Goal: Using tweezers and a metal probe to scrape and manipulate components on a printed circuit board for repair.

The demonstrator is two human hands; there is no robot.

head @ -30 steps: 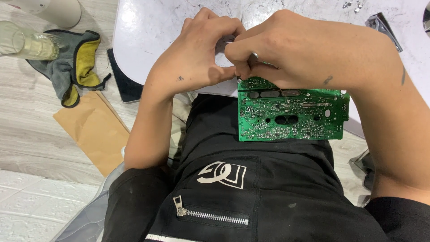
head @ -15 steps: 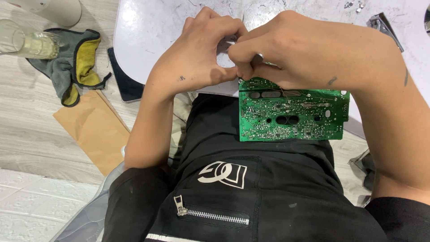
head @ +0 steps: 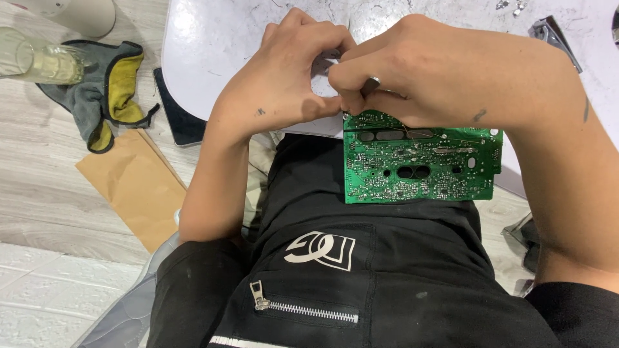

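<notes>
Both hands pinched together at the top edge of a green circuit board, at the near edge of the tabletop.

Circuit board point(head: 422, 158) hangs solder side up off the rim of the white marbled tabletop point(head: 213, 58), over the person's lap in black trousers point(head: 361, 283). Right hand point(head: 438, 71) curled tight over the board's top-left corner, thumb and fingers closed on it; a small metal piece point(head: 371, 84) shows between the fingers, can't tell what it is. Left hand point(head: 290, 71) also curled narrow, fingertips meeting the right hand's just above the board; whether it grips anything is hidden. On the floor to the left: grey-and-yellow cloth point(head: 106, 90), brown paper envelope point(head: 132, 183), dark phone point(head: 177, 113) half under the tabletop edge, clear glass bottle point(head: 39, 61) lying near the cloth.
</notes>
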